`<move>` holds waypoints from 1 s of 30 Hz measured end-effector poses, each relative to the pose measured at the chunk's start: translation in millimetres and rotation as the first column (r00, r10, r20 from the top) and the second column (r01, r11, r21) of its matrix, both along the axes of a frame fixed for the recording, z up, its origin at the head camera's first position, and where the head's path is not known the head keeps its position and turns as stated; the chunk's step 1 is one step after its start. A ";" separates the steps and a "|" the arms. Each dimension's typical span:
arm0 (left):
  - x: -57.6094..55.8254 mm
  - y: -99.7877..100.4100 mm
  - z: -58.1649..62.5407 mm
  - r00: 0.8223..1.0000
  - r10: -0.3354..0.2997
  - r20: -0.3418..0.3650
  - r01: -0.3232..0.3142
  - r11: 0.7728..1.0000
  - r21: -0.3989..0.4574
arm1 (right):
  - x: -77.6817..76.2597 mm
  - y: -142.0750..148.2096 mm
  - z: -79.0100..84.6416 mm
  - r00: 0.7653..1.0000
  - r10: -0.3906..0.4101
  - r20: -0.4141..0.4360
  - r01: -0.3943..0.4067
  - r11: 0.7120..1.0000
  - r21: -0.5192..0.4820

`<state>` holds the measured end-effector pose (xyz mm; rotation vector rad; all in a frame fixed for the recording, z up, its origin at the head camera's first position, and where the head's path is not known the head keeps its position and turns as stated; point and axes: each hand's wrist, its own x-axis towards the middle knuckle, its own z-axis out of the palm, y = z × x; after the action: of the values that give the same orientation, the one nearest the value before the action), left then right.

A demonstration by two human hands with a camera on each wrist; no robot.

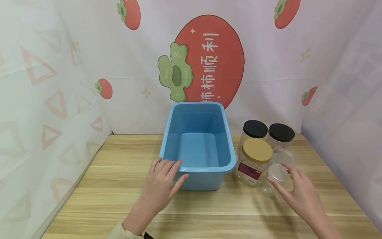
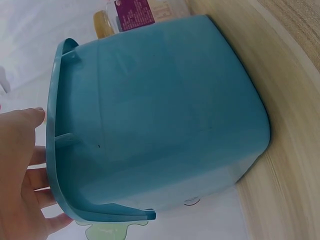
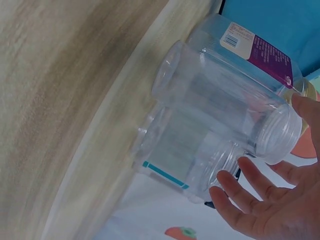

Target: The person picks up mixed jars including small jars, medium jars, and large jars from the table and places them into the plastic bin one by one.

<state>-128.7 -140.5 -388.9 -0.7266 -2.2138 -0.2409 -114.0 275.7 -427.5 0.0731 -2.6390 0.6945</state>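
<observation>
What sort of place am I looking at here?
Probably a makeshift booth for filming or practising, not an ordinary room, though I can't be sure: printed sheets hang behind and on both sides of a wood-grain table, where a tub and several jars stand.

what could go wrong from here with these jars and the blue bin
The small front jar stands close by the gold-lidded jar, so the right hand might knock one over.
Its smooth, clear sides could slip in a loose hold.
The left hand is at the blue bin's near-left rim; hard pressure there could tilt or shift it.
</observation>
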 end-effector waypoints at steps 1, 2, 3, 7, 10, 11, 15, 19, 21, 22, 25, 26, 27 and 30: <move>-0.3 0.4 -0.3 1.000 0.001 -0.003 -0.001 1.000 0.002 | -0.3 0.1 -0.6 1.000 0.002 0.004 -0.002 1.000 -0.001; -0.7 0.8 -0.7 1.000 0.002 -0.006 -0.002 1.000 0.003 | -0.7 0.2 -1.3 1.000 0.003 0.006 -0.003 1.000 0.000; -1.1 1.3 -1.1 1.000 0.001 -0.009 -0.001 1.000 0.005 | -1.0 0.2 -1.9 1.000 0.006 0.007 -0.006 1.000 -0.002; -2.4 3.3 -2.9 1.000 0.001 -0.018 0.000 1.000 0.012 | -1.6 -0.6 -4.3 1.000 0.016 0.008 -0.016 1.000 -0.007; -3.0 4.7 -4.4 1.000 0.002 -0.022 -0.001 1.000 0.021 | -2.3 -1.2 -5.0 1.000 0.019 0.010 -0.019 1.000 -0.004; -3.2 5.0 -4.9 1.000 0.002 -0.021 -0.002 1.000 0.025 | -2.8 -1.3 -5.1 1.000 0.019 0.016 -0.019 1.000 -0.004; -3.8 5.5 -6.5 1.000 0.001 -0.019 0.000 0.999 0.042 | -5.4 -0.1 -6.1 0.999 0.022 0.041 -0.022 1.000 -0.007; -4.5 4.7 -7.7 1.000 0.000 -0.023 0.001 0.998 0.055 | -6.9 0.4 -9.1 0.998 0.031 0.053 -0.030 0.999 -0.016; -4.7 4.3 -8.1 1.000 -0.003 -0.027 0.004 0.998 0.063 | -7.0 0.4 -10.6 0.998 0.036 0.050 -0.035 0.999 -0.020; -4.8 4.2 -8.3 1.000 -0.004 -0.028 0.006 0.998 0.066 | -7.1 0.4 -11.3 0.998 0.038 0.048 -0.037 0.999 -0.024; -5.1 3.9 -8.9 0.999 -0.010 -0.033 0.013 0.997 0.081 | -7.4 0.3 -12.2 0.998 0.047 0.045 -0.045 0.998 -0.033; -5.3 3.9 -9.0 0.999 -0.013 -0.034 0.015 0.996 0.087 | -7.3 0.3 -12.2 0.998 0.048 0.047 -0.046 0.998 -0.034; -5.6 3.8 -9.2 0.999 -0.015 -0.036 0.019 0.995 0.093 | -7.2 0.2 -12.2 0.998 0.049 0.047 -0.048 0.998 -0.036; -6.4 3.3 -9.2 0.999 -0.023 -0.041 0.027 0.994 0.109 | -6.8 0.1 -11.5 0.998 0.051 0.047 -0.049 0.998 -0.041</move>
<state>-135.1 -137.1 -398.1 -0.6936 -2.1370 -0.3544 -120.8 275.8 -439.0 0.1122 -2.6764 0.7744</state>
